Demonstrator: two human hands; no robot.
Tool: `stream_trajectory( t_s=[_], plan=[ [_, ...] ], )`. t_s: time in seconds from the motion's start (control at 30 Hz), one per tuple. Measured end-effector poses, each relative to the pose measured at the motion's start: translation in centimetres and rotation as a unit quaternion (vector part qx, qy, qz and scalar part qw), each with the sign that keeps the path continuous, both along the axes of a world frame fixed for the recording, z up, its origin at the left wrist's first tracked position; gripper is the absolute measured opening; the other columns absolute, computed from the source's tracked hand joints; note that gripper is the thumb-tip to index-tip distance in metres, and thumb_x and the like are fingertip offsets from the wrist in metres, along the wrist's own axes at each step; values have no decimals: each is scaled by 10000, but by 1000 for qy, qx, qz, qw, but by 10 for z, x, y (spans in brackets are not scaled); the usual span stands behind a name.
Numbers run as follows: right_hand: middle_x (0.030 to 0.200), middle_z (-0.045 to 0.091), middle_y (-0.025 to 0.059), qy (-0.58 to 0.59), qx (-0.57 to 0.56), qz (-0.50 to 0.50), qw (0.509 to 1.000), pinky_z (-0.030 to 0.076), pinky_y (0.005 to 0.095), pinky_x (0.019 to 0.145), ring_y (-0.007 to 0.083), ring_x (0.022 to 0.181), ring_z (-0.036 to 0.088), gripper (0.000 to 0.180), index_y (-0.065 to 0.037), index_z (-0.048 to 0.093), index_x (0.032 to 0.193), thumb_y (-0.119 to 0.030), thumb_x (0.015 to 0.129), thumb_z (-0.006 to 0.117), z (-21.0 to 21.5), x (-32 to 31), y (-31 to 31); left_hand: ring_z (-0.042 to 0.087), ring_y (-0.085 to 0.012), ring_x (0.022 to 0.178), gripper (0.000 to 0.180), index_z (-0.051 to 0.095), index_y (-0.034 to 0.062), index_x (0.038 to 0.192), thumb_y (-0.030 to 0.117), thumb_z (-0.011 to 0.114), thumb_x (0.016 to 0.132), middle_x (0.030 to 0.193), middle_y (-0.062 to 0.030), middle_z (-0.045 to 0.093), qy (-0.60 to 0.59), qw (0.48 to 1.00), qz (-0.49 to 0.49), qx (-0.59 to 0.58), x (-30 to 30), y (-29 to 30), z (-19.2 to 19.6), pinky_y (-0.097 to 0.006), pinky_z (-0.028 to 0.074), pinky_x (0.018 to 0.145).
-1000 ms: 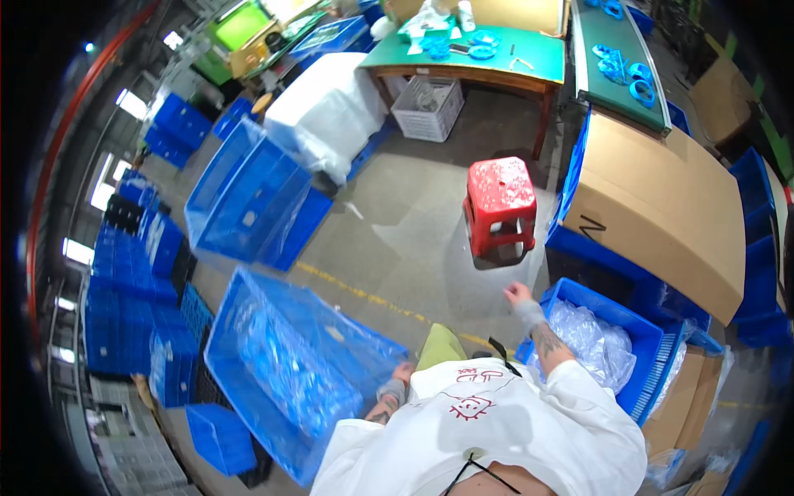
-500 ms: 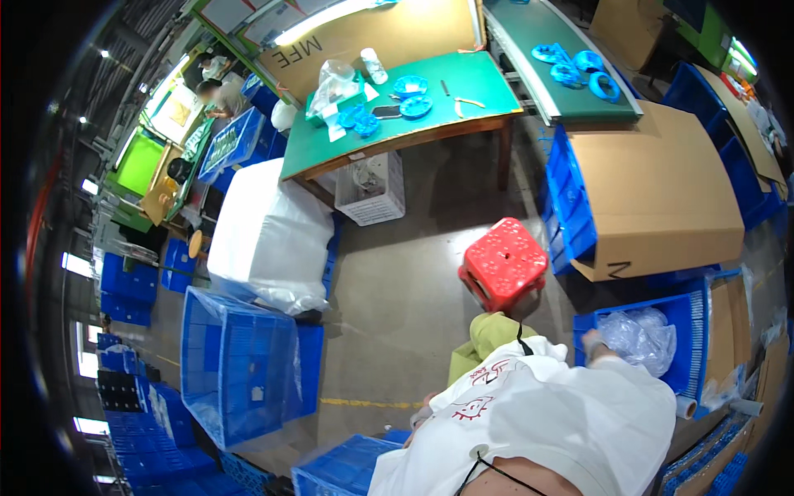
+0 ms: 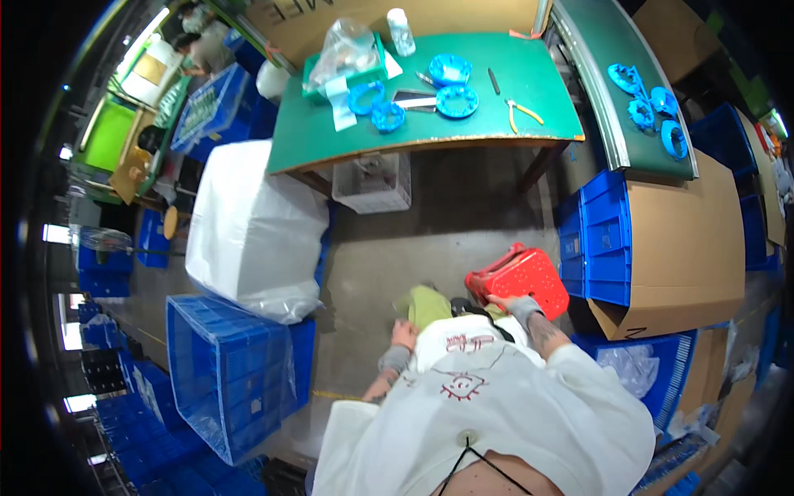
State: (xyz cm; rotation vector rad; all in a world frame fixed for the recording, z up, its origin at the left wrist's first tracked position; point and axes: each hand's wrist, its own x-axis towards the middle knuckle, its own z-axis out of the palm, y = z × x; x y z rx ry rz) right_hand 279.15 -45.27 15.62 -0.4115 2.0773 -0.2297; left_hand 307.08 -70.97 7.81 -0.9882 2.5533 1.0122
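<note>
My right hand (image 3: 506,304) is closed on the near edge of a red plastic stool (image 3: 529,281). The stool is tilted, with its legs turned to the left and its speckled seat facing up and right. My left hand (image 3: 404,334) hangs beside my green trouser leg (image 3: 428,307), apart from the stool. Nothing shows in it, but its fingers are too small and blurred to read. Ahead, a green-topped table (image 3: 397,136) carries blue ring-shaped parts (image 3: 457,101), yellow-handled pliers (image 3: 523,116), a black pen-like tool (image 3: 494,81) and a white bottle (image 3: 400,31).
To the left stand a white-wrapped stack (image 3: 252,223) and a plastic-lined blue crate (image 3: 236,372). Cardboard-covered blue crates (image 3: 608,240) stand to the right, below a green conveyor (image 3: 616,99) with more blue parts. A white basket (image 3: 372,186) sits under the table.
My right hand has left the blue crate with clear plastic and taken hold of the stool, which has tilted. My left hand has come into view. The view has shifted closer to the table.
</note>
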Motion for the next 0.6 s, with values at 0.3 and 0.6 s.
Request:
stream_trajectory(
  t_s=[0.3, 0.6],
  plan=[
    [1133, 535, 197, -13, -242, 126, 962, 434, 373, 876, 329, 1009, 542, 244, -62, 627, 974, -232, 839, 516, -58, -77, -80, 511, -423, 648, 239, 495, 18, 761, 230, 564, 846, 652, -203, 541, 43, 991, 44, 121, -159, -133, 93, -432, 408, 553],
    [816, 610, 197, 113, 6, 202, 973, 469, 474, 639, 365, 743, 603, 265, -119, 496, 1016, -301, 824, 484, 33, -164, -118, 451, -177, 525, 181, 508, 45, 813, 209, 576, 845, 603, -116, 503, 36, 881, -151, 447, -304, -104, 70, -324, 402, 524]
  ],
)
